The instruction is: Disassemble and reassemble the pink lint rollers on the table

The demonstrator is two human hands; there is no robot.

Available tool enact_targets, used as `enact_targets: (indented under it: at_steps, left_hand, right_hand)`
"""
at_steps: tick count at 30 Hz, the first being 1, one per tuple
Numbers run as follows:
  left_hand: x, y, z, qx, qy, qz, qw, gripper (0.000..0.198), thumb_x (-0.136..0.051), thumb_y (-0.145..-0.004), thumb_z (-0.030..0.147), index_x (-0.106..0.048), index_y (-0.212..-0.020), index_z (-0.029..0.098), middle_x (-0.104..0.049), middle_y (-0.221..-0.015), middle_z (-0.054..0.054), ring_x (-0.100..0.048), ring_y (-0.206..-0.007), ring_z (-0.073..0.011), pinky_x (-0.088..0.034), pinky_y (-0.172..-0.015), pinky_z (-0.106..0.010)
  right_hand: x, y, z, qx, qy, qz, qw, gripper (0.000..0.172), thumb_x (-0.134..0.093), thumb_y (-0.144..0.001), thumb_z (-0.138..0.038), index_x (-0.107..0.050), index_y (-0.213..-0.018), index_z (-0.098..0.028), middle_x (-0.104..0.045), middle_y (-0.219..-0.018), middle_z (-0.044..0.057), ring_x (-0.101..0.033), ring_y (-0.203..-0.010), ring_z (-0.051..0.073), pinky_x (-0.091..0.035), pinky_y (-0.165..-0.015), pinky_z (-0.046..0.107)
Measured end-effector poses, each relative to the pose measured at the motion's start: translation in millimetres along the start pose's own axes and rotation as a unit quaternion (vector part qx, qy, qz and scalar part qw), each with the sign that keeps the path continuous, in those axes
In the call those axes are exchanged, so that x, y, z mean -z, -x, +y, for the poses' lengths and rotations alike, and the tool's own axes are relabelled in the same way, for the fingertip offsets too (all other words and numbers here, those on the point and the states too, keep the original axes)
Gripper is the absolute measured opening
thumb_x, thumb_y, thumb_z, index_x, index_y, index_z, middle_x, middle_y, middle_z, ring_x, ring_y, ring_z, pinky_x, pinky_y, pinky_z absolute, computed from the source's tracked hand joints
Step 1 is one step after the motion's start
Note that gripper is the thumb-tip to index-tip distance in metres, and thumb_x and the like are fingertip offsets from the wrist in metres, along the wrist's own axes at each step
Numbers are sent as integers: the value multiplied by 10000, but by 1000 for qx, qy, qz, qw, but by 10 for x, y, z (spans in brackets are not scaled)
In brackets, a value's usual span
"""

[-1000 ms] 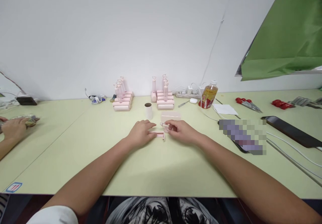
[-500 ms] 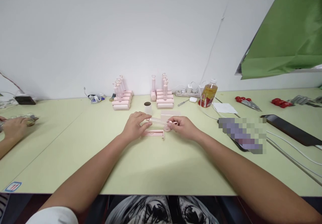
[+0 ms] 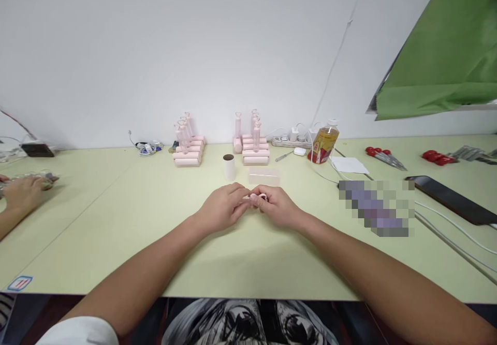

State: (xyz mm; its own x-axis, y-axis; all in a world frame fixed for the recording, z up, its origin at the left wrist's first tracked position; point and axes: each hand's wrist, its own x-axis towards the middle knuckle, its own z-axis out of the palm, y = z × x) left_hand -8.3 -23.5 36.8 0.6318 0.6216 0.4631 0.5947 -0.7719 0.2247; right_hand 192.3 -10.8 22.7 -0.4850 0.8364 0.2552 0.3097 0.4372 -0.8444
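Note:
My left hand and my right hand meet low over the table, fingers closed around a pink plastic lint roller handle. Only a small piece of it, with a loop at the right end, shows between the fingertips. My hands cover the rest. Just behind them lies a translucent pink cover. To its left a white adhesive paper roll stands upright, its brown core opening upward.
Two groups of pink lint rollers stand by the wall. Rightward are a power strip, a drink bottle, white paper, red-handled tools, a phone and cables. Another person's hand works at far left.
My hands have come closer together and slightly nearer to me. The clear tube between them is now mostly hidden. The pink frame that lay below them no longer shows on the table.

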Motion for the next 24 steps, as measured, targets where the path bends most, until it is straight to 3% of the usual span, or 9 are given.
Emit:
enact_targets:
  at_steps: [6, 18, 24]
  left_hand:
    - [36, 16, -13, -8, -5, -35, 999, 205, -450, -932, 296, -555, -1061, 176, -614, -974, -73, -610, -818, -163, -494, -685, -277]
    - [77, 22, -12, -2, -39, -37, 999, 237, -440, -932, 359, -563, -1032, 182, -648, -971, -52, -615, -697, -145, -442, -590, -261]
    - [109, -15, 36, 19, 6, -35, 999, 197, -476, -908, 328, -564, -1014, 186, -673, -911, -35, -625, -701, -144, -425, -580, -252]
  right_hand:
    - [49, 1, 7, 5, 78, -34, 996, 489, -443, -929, -528, -523, -604, -171, -515, -550, -21, -463, -536, 112, -333, -538, 229]
    - [72, -14, 13, 55, 99, -32, 993, 525, -393, -935, -567, -527, -625, -165, -483, -553, -24, -431, -533, 106, -313, -530, 221]
    - [125, -29, 0, 106, 137, -20, 985, 539, -384, -940, -570, -535, -616, -167, -495, -538, -18, -435, -519, 106, -309, -529, 223]
